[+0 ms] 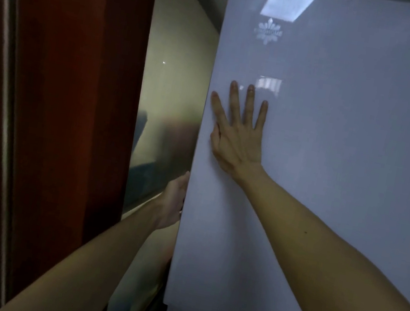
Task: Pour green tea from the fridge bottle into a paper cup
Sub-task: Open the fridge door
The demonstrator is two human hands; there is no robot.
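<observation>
At far left stands a dark reddish-brown wooden door frame (69,76), then a frosted glass wall panel (173,81). The left hand (172,201) curls its fingers around the left edge of the tall, pale grey glossy fridge door (344,180), its grip closed on that edge, probably to pull it open. The right hand (237,133) lies flat, fingers spread and holding nothing, against the door face, likely to steady it. The green tea bottle and paper cup are out of sight; the bottle is presumably behind the door.
</observation>
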